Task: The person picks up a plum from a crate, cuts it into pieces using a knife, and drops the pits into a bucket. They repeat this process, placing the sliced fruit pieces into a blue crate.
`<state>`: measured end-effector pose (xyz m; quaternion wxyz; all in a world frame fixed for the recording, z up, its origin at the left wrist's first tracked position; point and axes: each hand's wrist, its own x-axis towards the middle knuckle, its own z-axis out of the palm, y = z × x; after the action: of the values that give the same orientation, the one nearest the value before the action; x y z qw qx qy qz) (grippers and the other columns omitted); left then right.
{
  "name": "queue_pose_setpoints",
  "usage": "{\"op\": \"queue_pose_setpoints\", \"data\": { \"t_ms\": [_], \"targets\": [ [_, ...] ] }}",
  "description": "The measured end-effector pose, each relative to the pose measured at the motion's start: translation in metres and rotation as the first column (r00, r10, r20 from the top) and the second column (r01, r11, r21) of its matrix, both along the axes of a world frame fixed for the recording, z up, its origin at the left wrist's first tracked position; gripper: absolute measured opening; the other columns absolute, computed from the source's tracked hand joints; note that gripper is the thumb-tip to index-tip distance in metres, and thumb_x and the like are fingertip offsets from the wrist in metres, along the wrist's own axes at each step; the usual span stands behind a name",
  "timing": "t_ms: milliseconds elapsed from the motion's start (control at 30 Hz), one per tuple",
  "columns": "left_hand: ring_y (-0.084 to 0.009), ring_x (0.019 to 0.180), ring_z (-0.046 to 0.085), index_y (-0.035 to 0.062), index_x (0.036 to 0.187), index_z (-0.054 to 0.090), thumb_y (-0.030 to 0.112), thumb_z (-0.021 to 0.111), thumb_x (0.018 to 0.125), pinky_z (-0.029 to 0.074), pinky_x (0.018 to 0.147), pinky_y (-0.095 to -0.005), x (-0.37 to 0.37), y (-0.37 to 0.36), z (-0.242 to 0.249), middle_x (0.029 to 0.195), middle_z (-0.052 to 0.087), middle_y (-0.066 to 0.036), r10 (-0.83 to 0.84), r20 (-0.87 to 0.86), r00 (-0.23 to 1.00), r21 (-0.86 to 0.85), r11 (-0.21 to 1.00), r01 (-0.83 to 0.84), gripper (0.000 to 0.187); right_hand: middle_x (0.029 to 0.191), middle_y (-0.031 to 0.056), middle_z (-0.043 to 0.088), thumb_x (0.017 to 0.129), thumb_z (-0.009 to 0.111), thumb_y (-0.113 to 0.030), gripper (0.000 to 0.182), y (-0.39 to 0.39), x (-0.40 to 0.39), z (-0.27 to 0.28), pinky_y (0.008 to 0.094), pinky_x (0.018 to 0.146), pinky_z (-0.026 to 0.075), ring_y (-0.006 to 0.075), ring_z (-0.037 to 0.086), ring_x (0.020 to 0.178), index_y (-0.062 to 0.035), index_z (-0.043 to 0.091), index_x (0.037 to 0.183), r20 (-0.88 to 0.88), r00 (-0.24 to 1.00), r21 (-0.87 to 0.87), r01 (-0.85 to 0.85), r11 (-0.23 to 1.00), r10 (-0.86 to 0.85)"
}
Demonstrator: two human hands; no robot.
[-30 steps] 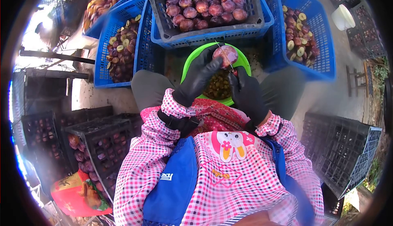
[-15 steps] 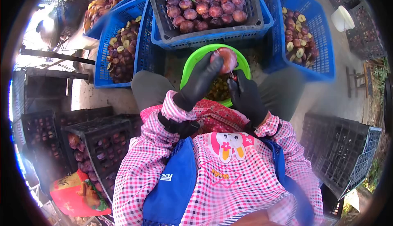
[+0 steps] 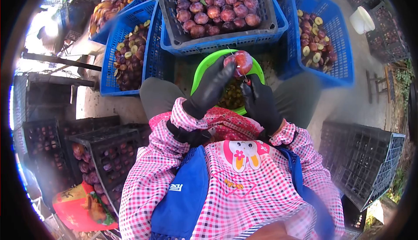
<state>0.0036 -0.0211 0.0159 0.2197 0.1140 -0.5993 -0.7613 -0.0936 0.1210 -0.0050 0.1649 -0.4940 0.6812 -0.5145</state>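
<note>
My left hand, in a black glove, holds a reddish plum between thumb and fingers above a green basin. Close to the plum's lower right side, my right hand, also gloved in black, is closed around a small tool with a red part; its blade is too small to make out. Inside the basin, below both hands, lie yellowish-brown pieces. Beyond the basin, a black crate of whole plums rests on a blue crate.
Blue baskets of cut plums stand at the left and right. Black crates are at the lower left and lower right. A white bucket and a red bag are farther out.
The plum has turned in my left hand and shows a darker red side. Both hands remain over the basin with only slight movement, and the view has shifted a little.
</note>
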Motion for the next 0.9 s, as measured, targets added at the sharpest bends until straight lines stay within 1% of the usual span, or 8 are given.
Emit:
{"op": "queue_pose_setpoints", "data": {
  "t_ms": [67,133,200,267,467,800,867,900],
  "targets": [
    [-0.0178,0.116,0.054,-0.0009,0.135,0.042,0.032,0.060,0.096,0.043,0.100,-0.0327,0.005,0.002,-0.008,0.126,0.055,-0.010,-0.047,-0.045,0.998,0.386,0.920,0.061,0.053,0.078,0.0232,0.059,0.095,0.054,-0.014,0.019,0.001,0.005,0.000,0.0463,0.058,0.044,0.0432,0.059,0.070,-0.0004,0.051,0.107,-0.051,0.998,0.083,0.028,0.996,-0.023],
    [-0.0169,0.117,0.050,0.0002,0.134,0.044,0.036,0.057,0.098,0.038,0.103,-0.0332,0.007,0.004,0.001,0.125,0.054,-0.009,0.074,0.078,0.994,-0.240,0.969,-0.053,0.052,0.077,0.0221,0.059,0.095,0.054,-0.015,0.018,-0.003,0.010,0.002,0.0451,0.058,0.044,0.0406,0.060,0.069,-0.0010,0.051,0.106,0.078,0.997,0.043,0.014,0.999,-0.017],
    [-0.0169,0.117,0.050,0.0000,0.133,0.044,0.039,0.057,0.097,0.039,0.102,-0.0333,0.004,-0.004,-0.008,0.125,0.054,-0.009,0.084,0.117,0.990,-0.318,0.947,-0.042,0.054,0.075,0.0210,0.059,0.096,0.055,-0.016,0.017,-0.005,0.008,0.006,0.0439,0.059,0.045,0.0380,0.061,0.067,-0.0016,0.052,0.105,0.204,0.979,-0.004,0.011,1.000,-0.010],
    [-0.0170,0.117,0.050,-0.0002,0.133,0.045,0.041,0.057,0.096,0.039,0.102,-0.0334,0.006,-0.013,-0.022,0.125,0.054,-0.009,0.101,0.156,0.983,-0.390,0.920,-0.033,0.057,0.076,0.0165,0.060,0.095,0.058,-0.020,0.021,-0.007,0.000,0.010,0.0431,0.060,0.045,0.0319,0.062,0.066,-0.0025,0.051,0.104,0.794,0.604,0.197,-0.152,0.969,-0.067],
    [-0.0151,0.111,0.054,0.0000,0.129,0.048,0.042,0.045,0.102,0.043,0.098,-0.0299,0.000,-0.005,-0.038,0.122,0.056,-0.007,-0.087,0.044,0.995,0.193,0.978,0.077,0.050,0.094,0.0136,0.065,0.075,0.081,-0.039,0.059,-0.016,-0.032,0.033,0.0378,0.075,0.051,0.0250,0.065,0.083,-0.0026,0.054,0.112,-0.121,0.986,-0.036,0.113,0.993,-0.116],
    [-0.0175,0.092,0.061,0.0011,0.113,0.056,0.025,0.043,0.102,0.049,0.081,-0.0319,-0.007,0.016,-0.032,0.105,0.064,-0.010,0.075,0.147,0.986,-0.278,0.960,-0.032,0.029,0.087,0.0116,0.065,0.067,0.086,-0.034,0.052,-0.016,-0.015,0.027,0.0347,0.072,0.052,0.0257,0.065,0.075,-0.0058,0.061,0.102,0.056,0.986,0.101,0.150,0.984,-0.156],
    [-0.0179,0.080,0.062,0.0022,0.107,0.060,0.021,0.048,0.099,0.047,0.073,-0.0308,-0.004,0.022,-0.031,0.094,0.067,-0.010,-0.226,-0.148,0.963,0.732,0.629,0.260,0.023,0.084,0.0107,0.064,0.070,0.085,-0.029,0.047,-0.014,-0.017,0.039,0.0337,0.070,0.052,0.0197,0.064,0.075,-0.0041,0.061,0.102,-0.148,0.983,0.130,-0.085,0.988,0.104],
    [-0.0179,0.080,0.062,0.0022,0.107,0.060,0.021,0.048,0.099,0.047,0.073,-0.0308,0.000,0.027,-0.037,0.094,0.067,-0.010,-0.219,-0.145,0.965,0.739,0.625,0.253,0.023,0.082,0.0098,0.064,0.072,0.083,-0.024,0.043,-0.012,-0.017,0.042,0.0328,0.068,0.051,0.0136,0.064,0.075,-0.0025,0.061,0.102,-0.334,0.871,0.197,-0.309,0.930,0.360]
  ]
}}
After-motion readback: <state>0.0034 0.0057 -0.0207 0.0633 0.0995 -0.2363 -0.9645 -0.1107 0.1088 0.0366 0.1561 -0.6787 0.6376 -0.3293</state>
